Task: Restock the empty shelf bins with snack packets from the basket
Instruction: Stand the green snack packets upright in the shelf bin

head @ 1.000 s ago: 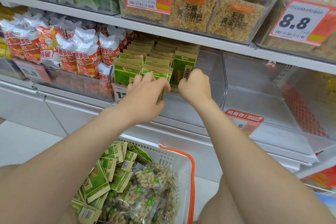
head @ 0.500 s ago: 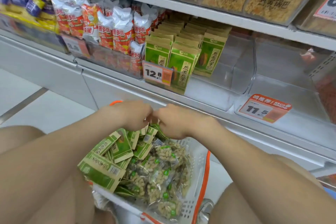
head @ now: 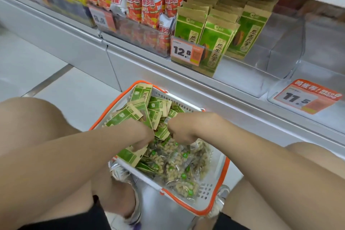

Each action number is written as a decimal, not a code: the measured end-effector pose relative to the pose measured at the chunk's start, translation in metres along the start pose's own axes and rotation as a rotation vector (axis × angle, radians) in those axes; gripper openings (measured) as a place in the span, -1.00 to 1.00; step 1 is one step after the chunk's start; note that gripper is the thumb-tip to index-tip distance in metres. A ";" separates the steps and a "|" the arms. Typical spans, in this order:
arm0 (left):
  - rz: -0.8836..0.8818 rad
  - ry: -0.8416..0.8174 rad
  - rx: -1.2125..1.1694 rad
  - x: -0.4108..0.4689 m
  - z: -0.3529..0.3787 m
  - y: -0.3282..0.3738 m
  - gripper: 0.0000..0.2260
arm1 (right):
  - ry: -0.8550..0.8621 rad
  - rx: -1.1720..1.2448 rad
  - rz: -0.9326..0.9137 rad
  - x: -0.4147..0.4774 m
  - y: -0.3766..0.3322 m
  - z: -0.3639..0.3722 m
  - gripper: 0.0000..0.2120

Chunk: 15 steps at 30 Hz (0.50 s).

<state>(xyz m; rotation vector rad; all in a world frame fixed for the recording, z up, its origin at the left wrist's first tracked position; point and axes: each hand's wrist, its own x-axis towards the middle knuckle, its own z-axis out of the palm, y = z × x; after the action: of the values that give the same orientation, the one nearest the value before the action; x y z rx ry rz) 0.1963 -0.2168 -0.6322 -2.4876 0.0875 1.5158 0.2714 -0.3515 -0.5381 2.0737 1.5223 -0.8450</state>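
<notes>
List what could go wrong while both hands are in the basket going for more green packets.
1. The green packets lie mixed with clear nut packets around the left hand and right hand; a nut packet may get pulled along and shelved wrongly.
2. Packets are heaped above the basket rim at the far corner; a quick pull might tip some onto the floor.

1. Basket (head: 205, 190) on the floor before the shelf (head: 233, 99), between the person's knees.
2. In the basket: seed packets (head: 141, 106) far-left, nut packets (head: 179, 164) near-right.
3. Left hand (head: 143, 132) and right hand (head: 179, 130) side by side over the basket's middle, fingers curled into the seed packets.
4. On the shelf, left to right: bag bin (head: 141, 33), middle bin (head: 261, 61) with shelved packets (head: 216, 37) at its left, empty bin (head: 317, 58).
5. Tag 12.8 (head: 183, 51) fronts the middle bin; tag 11.5 (head: 302, 97) fronts the empty bin.
</notes>
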 end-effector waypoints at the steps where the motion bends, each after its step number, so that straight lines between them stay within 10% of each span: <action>1: -0.015 0.005 0.002 0.001 0.001 0.001 -0.53 | 0.021 0.006 0.009 -0.002 0.002 0.000 -0.86; 15: 0.111 0.243 -0.281 0.003 -0.017 -0.007 -0.88 | 0.060 0.094 0.056 -0.007 0.021 0.000 -0.76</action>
<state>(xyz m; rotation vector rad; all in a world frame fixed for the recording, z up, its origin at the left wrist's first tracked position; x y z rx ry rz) 0.2143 -0.2133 -0.6263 -2.9290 0.0572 1.3372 0.2903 -0.3627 -0.5334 2.2168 1.4730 -0.8553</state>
